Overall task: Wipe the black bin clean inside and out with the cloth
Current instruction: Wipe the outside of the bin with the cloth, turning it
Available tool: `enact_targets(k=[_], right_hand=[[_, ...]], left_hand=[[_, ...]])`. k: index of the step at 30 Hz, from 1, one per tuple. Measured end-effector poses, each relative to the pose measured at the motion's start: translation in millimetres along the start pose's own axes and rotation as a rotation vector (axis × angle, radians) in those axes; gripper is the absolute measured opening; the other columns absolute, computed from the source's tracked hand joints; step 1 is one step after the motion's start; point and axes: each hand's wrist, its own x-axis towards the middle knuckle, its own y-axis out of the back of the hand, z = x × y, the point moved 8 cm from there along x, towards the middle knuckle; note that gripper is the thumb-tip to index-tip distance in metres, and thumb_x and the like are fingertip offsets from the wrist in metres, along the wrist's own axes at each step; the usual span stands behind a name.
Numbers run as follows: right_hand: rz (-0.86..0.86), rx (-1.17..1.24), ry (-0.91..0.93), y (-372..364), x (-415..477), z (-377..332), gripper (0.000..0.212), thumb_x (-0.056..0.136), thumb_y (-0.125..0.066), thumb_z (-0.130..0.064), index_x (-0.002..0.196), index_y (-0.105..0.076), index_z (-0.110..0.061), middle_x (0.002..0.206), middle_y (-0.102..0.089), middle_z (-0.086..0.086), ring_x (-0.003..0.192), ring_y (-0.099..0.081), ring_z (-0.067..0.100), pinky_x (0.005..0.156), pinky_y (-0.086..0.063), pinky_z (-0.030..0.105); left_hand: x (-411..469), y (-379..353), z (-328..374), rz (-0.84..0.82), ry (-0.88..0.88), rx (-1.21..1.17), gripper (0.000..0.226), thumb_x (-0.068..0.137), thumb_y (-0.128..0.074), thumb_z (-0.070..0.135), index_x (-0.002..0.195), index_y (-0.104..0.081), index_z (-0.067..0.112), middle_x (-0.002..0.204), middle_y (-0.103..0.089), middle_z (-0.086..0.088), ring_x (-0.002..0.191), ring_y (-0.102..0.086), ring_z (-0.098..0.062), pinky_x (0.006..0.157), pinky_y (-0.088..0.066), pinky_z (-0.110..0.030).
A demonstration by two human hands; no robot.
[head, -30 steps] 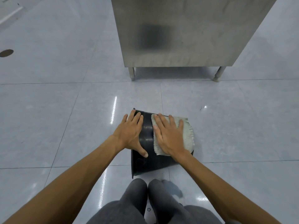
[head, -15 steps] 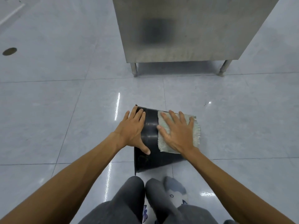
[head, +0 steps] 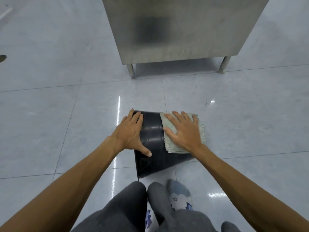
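The black bin (head: 153,134) lies on its side on the tiled floor just beyond my knees, its wider end toward me. My left hand (head: 130,133) rests flat on the bin's left part, thumb spread toward me, steadying it. My right hand (head: 184,133) presses a pale green cloth (head: 171,144) flat against the bin's upper right side, fingers spread. A bare black band of the bin shows between the two hands. The bin's inside is hidden.
A stainless steel cabinet (head: 175,27) on short legs (head: 131,71) stands on the floor a little beyond the bin. My knees in grey trousers (head: 130,206) and a patterned sock (head: 178,195) are close below it. A round floor drain (head: 2,57) is far left.
My right hand has slid the cloth a little to the right over the bin, widening the bare black band between the hands. The left hand stays put on the bin.
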Motion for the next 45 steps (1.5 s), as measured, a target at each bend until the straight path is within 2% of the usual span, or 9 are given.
enact_targets(k=[5,11,17,23,26,29,35,41,45], right_hand=[[0.025,-0.007,0.018,-8,-13,-37,0.061,0.1,-0.029,-0.063,0.155,-0.041,-0.039,0.163,-0.04,-0.006,0.151,-0.032,0.034,0.119,-0.016,0.069],[0.165,0.026,0.132,-16,-55,-50,0.061,0.104,-0.033,-0.06,0.16,-0.036,-0.035,0.17,-0.028,-0.004,0.158,-0.018,0.032,0.122,-0.01,0.069],[0.187,0.008,0.076,-14,-47,-49,0.058,0.102,-0.036,-0.058,0.154,-0.046,-0.034,0.161,-0.045,-0.004,0.151,-0.035,0.031,0.121,-0.017,0.067],[-0.302,0.094,-0.031,-13,47,-50,0.057,0.102,-0.025,-0.065,0.151,-0.045,-0.044,0.155,-0.052,-0.008,0.139,-0.048,0.028,0.114,-0.025,0.061],[-0.597,0.151,-0.109,-33,80,-41,0.059,0.101,-0.024,-0.067,0.148,-0.05,-0.043,0.158,-0.049,-0.001,0.14,-0.047,0.031,0.112,-0.033,0.053],[-0.691,0.122,-0.161,-45,96,-39,0.065,0.099,-0.026,-0.067,0.144,-0.057,-0.032,0.155,-0.052,0.005,0.133,-0.051,0.031,0.097,-0.038,0.044],[-0.429,0.093,-0.019,-26,77,-49,0.068,0.099,-0.019,-0.074,0.152,-0.045,-0.039,0.151,-0.056,0.0,0.132,-0.055,0.03,0.107,-0.04,0.053],[-0.178,0.062,0.0,-10,15,-43,0.078,0.094,-0.017,-0.077,0.154,-0.038,-0.032,0.15,-0.054,-0.003,0.126,-0.056,0.03,0.101,-0.043,0.055],[-0.022,-0.067,0.036,-5,-32,-45,0.074,0.098,-0.027,-0.072,0.155,-0.039,-0.027,0.16,-0.043,0.003,0.14,-0.043,0.035,0.111,-0.033,0.062]], left_hand=[[1,0,-1,-0.025,0.005,-0.005,0.169,0.028,-0.042,0.107,0.154,-0.013,-0.001,0.163,-0.018,-0.014,0.151,-0.001,-0.034,0.123,-0.018,-0.046],[8,14,-4,-0.046,0.014,-0.06,0.152,0.041,-0.069,0.093,0.152,-0.018,0.002,0.158,-0.022,-0.006,0.148,-0.005,-0.027,0.115,-0.032,-0.04],[-11,4,9,-0.035,-0.003,-0.016,0.157,0.046,-0.065,0.094,0.156,-0.005,0.0,0.165,-0.011,-0.014,0.151,0.01,-0.035,0.122,-0.01,-0.042],[-30,0,21,-0.002,0.021,-0.037,0.156,0.048,-0.063,0.095,0.156,0.002,0.003,0.166,-0.004,-0.013,0.151,0.014,-0.035,0.119,-0.024,-0.043],[-41,-5,30,-0.01,0.046,-0.027,0.155,0.051,-0.063,0.094,0.156,0.002,0.002,0.167,0.001,-0.015,0.151,0.016,-0.036,0.12,-0.015,-0.042],[-38,-5,26,-0.017,0.071,-0.05,0.156,0.049,-0.063,0.095,0.157,0.003,0.004,0.167,0.003,-0.012,0.151,0.017,-0.033,0.12,-0.018,-0.042],[-8,4,3,-0.094,0.028,-0.091,0.157,0.043,-0.068,0.093,0.156,-0.004,0.005,0.166,-0.005,-0.006,0.152,0.014,-0.025,0.114,-0.034,-0.047],[15,12,0,-0.227,-0.149,0.033,0.152,0.042,-0.072,0.09,0.156,-0.008,0.013,0.165,-0.003,0.002,0.151,0.013,-0.019,0.116,-0.034,-0.047],[28,19,1,-0.22,-0.174,0.038,0.149,0.038,-0.074,0.09,0.152,-0.019,0.012,0.155,-0.021,0.0,0.145,-0.012,-0.018,0.109,-0.044,-0.046]])
